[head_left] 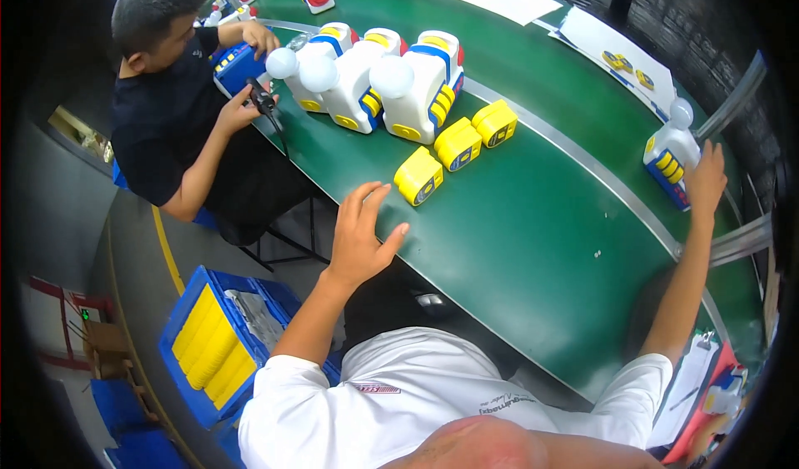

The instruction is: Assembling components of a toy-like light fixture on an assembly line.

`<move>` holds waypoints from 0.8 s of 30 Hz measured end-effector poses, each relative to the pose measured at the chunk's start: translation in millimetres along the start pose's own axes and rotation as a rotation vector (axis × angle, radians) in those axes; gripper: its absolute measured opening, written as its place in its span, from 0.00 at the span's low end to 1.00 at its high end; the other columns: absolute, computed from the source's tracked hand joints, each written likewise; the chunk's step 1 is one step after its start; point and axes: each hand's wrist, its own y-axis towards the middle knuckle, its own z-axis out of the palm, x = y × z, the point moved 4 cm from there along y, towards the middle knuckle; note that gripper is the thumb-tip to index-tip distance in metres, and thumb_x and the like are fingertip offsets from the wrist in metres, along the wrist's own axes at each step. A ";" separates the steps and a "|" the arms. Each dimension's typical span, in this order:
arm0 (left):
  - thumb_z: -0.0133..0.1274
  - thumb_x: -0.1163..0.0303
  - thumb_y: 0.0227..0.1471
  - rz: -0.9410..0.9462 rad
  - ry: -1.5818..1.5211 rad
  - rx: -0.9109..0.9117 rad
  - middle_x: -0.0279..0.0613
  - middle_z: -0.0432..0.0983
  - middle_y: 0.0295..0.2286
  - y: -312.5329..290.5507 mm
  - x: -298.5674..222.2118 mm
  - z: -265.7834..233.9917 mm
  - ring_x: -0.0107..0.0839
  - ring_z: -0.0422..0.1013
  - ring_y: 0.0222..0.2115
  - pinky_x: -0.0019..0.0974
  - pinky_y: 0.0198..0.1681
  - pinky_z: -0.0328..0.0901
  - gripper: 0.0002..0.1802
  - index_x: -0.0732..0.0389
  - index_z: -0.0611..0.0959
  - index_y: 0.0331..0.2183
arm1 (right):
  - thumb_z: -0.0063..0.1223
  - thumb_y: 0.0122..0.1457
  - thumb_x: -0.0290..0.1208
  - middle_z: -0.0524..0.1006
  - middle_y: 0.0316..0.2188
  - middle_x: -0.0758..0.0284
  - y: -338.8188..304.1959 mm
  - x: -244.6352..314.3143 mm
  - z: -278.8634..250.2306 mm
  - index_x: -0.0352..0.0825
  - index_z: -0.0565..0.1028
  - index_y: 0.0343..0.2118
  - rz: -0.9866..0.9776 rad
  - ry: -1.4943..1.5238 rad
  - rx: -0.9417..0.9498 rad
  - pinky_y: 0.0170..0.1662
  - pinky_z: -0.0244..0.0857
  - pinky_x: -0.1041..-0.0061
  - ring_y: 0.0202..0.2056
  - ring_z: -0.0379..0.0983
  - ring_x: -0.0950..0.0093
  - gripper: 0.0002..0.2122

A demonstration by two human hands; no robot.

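Note:
My left hand (362, 234) is over the table's near edge, its fingers apart and holding nothing. Closest to it is a yellow block-like part (419, 176) with a dark round mark on its side. Two similar parts, a middle yellow block (458, 143) and a far yellow block (495, 123), line up behind it. Far to the right, my right hand (706, 179) grips the side of a white and blue toy (672, 154), which has yellow ribs and a pale ball on top. The toy partly hides these fingers.
Three larger white toys (414, 111) with pale balls stand on the green table (516, 244). To the left, a co-worker (171, 111) holds a black hand tool (263, 96) by a blue housing (239, 68). A blue crate (185, 302) with yellow parts sits below.

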 end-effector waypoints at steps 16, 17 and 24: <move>0.70 0.59 0.39 -0.069 -0.007 0.090 0.59 0.66 0.51 39.8 8.3 43.6 0.54 0.64 0.53 0.50 0.57 0.57 0.53 0.66 0.60 0.61 | 0.56 0.53 0.25 0.73 0.50 0.56 -135.2 219.4 -7.1 0.32 0.72 0.49 -0.156 1.039 -0.080 0.58 0.59 0.62 0.53 0.67 0.56 0.18; 0.69 0.62 0.39 -0.073 -0.027 0.104 0.59 0.69 0.50 40.0 7.8 44.6 0.53 0.65 0.51 0.50 0.56 0.57 0.51 0.67 0.61 0.60 | 0.56 0.53 0.25 0.73 0.50 0.56 -136.0 219.1 -7.5 0.32 0.72 0.49 -0.153 1.034 -0.075 0.58 0.59 0.62 0.53 0.67 0.56 0.18; 0.64 0.71 0.43 -0.060 -0.093 0.149 0.58 0.72 0.47 43.8 21.6 44.5 0.52 0.68 0.49 0.48 0.55 0.59 0.41 0.65 0.66 0.58 | 0.55 0.54 0.25 0.73 0.49 0.57 -136.6 223.7 -12.9 0.33 0.71 0.50 -0.230 1.003 -0.022 0.58 0.59 0.62 0.53 0.67 0.56 0.19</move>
